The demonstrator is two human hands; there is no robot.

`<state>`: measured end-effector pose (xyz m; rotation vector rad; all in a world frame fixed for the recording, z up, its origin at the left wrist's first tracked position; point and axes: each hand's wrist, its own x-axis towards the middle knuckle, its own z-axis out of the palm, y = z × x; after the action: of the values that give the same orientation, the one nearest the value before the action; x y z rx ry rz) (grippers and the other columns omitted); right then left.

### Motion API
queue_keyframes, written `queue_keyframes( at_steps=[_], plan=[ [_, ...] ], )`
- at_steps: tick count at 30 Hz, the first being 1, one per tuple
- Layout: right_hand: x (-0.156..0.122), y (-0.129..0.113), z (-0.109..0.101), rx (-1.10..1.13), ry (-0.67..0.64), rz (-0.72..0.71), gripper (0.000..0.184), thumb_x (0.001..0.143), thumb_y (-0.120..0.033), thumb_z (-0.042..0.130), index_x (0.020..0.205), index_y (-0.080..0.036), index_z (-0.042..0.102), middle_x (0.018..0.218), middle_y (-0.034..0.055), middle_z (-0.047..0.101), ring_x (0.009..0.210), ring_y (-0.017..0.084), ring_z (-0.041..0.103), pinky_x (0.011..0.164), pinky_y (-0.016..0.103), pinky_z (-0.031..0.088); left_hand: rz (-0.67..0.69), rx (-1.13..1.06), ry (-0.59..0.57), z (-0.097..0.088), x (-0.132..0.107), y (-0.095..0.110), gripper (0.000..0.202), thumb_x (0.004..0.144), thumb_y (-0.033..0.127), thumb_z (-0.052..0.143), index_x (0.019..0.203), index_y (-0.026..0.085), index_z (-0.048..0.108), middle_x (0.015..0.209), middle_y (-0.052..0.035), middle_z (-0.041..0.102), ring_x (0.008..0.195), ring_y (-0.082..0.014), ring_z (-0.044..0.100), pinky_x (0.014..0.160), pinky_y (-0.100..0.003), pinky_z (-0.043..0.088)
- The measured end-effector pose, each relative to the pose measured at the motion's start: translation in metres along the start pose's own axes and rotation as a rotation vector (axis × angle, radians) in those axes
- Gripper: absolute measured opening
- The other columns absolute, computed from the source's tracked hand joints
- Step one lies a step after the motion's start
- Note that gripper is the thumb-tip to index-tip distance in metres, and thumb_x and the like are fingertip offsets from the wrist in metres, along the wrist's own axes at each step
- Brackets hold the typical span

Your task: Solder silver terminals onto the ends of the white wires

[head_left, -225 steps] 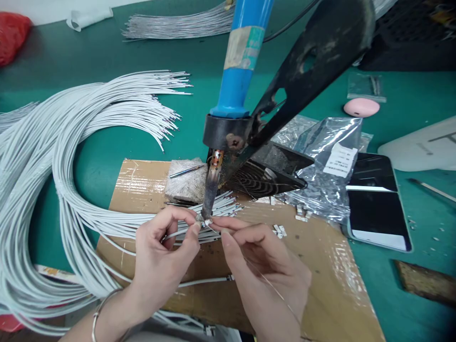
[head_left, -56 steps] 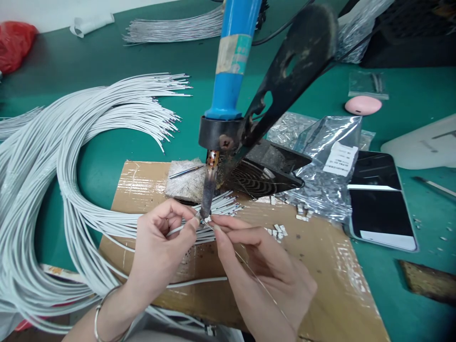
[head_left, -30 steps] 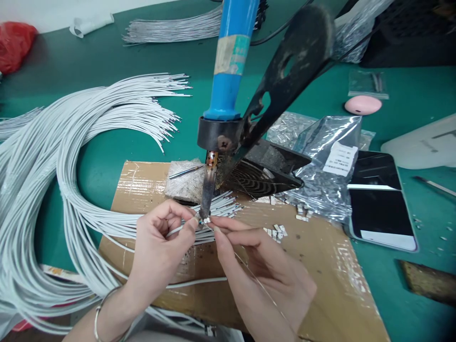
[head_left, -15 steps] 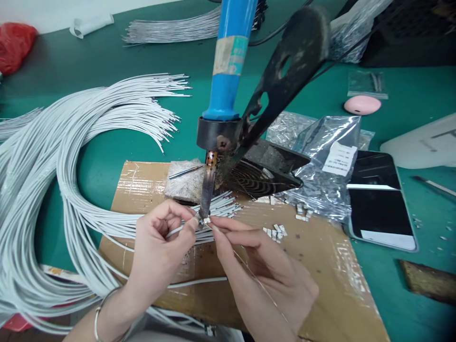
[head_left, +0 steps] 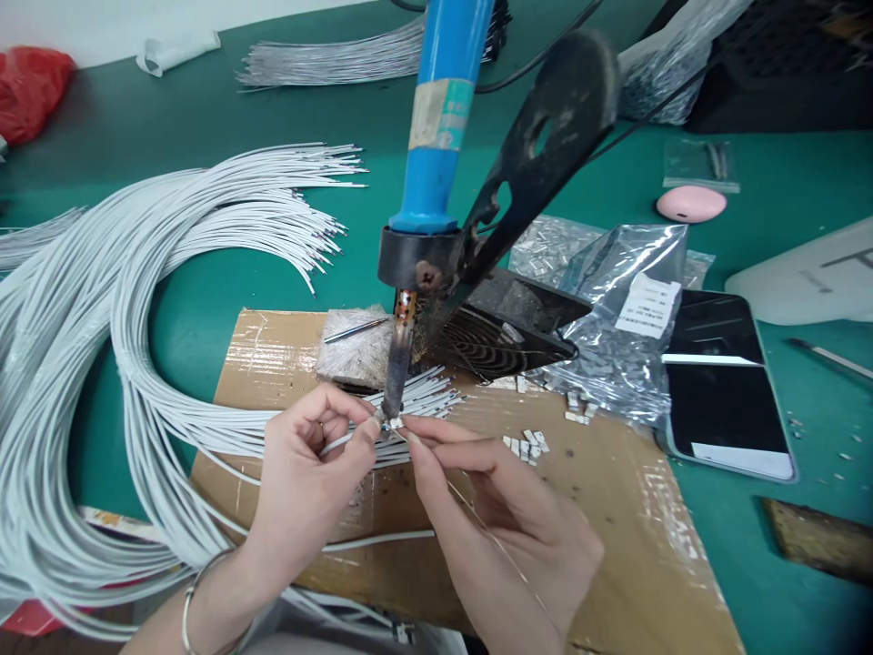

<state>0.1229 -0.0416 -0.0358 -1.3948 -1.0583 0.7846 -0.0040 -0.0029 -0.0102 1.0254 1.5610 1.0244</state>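
Pinched in my left hand (head_left: 314, 464) is a white cable (head_left: 333, 445), its end held right at the tip of a soldering iron (head_left: 396, 364). The iron has a blue handle and points downward in a black metal stand (head_left: 532, 136). My right hand (head_left: 505, 509) pinches a thin strand of solder wire (head_left: 501, 544) that trails back across the palm. A small white connector piece (head_left: 396, 423) sits at the iron's tip, between the fingertips of both hands. Which fingers bear it, I cannot tell. Other white cable ends (head_left: 429, 393) lie behind my hands.
Cardboard (head_left: 614, 528) lies under the work. A large bundle of white cables (head_left: 136, 300) curves along the left. Loose small connectors (head_left: 526, 446), a clear plastic bag (head_left: 614, 309) and a phone (head_left: 729, 400) are on the right. A grey pad (head_left: 351, 355) lies behind the left hand.
Both hands stay at the iron's tip with almost no visible movement. The view has shifted very slightly.
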Motion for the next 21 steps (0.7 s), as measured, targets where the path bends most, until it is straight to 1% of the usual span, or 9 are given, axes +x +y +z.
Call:
queue_keyframes(
  at_steps=[4, 7, 10, 12, 15, 21],
  plan=[
    [0.0008, -0.0003, 0.001, 0.015, -0.002, 0.014, 0.015, 0.087, -0.014, 0.077, 0.076, -0.024, 0.072, 0.096, -0.0013, 0.083, 0.082, 0.014, 0.078, 0.083, 0.023, 0.062, -0.01, -0.012, -0.01, 0.001, 0.0, 0.0002, 0.015, 0.071, 0.02, 0.076, 0.065, 0.017, 0.063, 0.05, 0.0066, 0.047, 0.047, -0.0075, 0.03, 0.044, -0.018, 0.022],
    [0.0015, -0.0004, 0.001, 0.005, 0.0, 0.006, 0.015, 0.087, -0.015, 0.077, 0.076, -0.023, 0.071, 0.095, -0.0004, 0.083, 0.079, 0.015, 0.078, 0.081, 0.024, 0.063, -0.003, -0.028, 0.0, 0.0015, -0.0009, -0.0036, 0.014, 0.074, 0.018, 0.075, 0.067, 0.017, 0.064, 0.053, 0.0063, 0.049, 0.047, -0.0071, 0.031, 0.045, -0.018, 0.022],
    [0.0025, -0.0006, 0.0009, -0.017, 0.006, -0.005, 0.015, 0.087, -0.016, 0.077, 0.075, -0.023, 0.071, 0.094, 0.0002, 0.083, 0.076, 0.015, 0.078, 0.079, 0.025, 0.064, -0.006, -0.029, -0.002, 0.0013, -0.0018, -0.0059, 0.014, 0.076, 0.019, 0.075, 0.067, 0.018, 0.064, 0.051, 0.0074, 0.046, 0.047, -0.0072, 0.029, 0.045, -0.018, 0.022],
    [0.003, -0.0006, 0.001, -0.02, 0.013, -0.002, 0.015, 0.087, -0.017, 0.077, 0.075, -0.023, 0.071, 0.094, 0.001, 0.083, 0.076, 0.016, 0.078, 0.079, 0.027, 0.065, -0.015, -0.027, -0.01, 0.001, -0.0015, -0.0043, 0.014, 0.075, 0.019, 0.075, 0.066, 0.018, 0.064, 0.05, 0.0075, 0.045, 0.047, -0.0072, 0.029, 0.044, -0.018, 0.022],
    [0.0031, -0.0005, 0.0015, -0.014, 0.01, 0.003, 0.014, 0.087, -0.018, 0.077, 0.075, -0.023, 0.071, 0.095, 0.0026, 0.083, 0.078, 0.018, 0.079, 0.079, 0.03, 0.066, -0.024, -0.038, -0.031, 0.0007, 0.0004, 0.0007, 0.014, 0.072, 0.017, 0.075, 0.065, 0.017, 0.063, 0.051, 0.0063, 0.05, 0.046, -0.007, 0.033, 0.044, -0.018, 0.025],
    [0.004, -0.0005, 0.0035, 0.009, 0.01, 0.008, 0.015, 0.087, -0.016, 0.077, 0.075, -0.022, 0.071, 0.096, 0.0026, 0.083, 0.082, 0.018, 0.079, 0.081, 0.027, 0.064, -0.018, -0.084, -0.051, 0.0001, 0.0029, 0.0039, 0.016, 0.072, 0.015, 0.075, 0.063, 0.017, 0.062, 0.05, 0.0077, 0.049, 0.046, -0.006, 0.034, 0.045, -0.016, 0.027]
  ],
)
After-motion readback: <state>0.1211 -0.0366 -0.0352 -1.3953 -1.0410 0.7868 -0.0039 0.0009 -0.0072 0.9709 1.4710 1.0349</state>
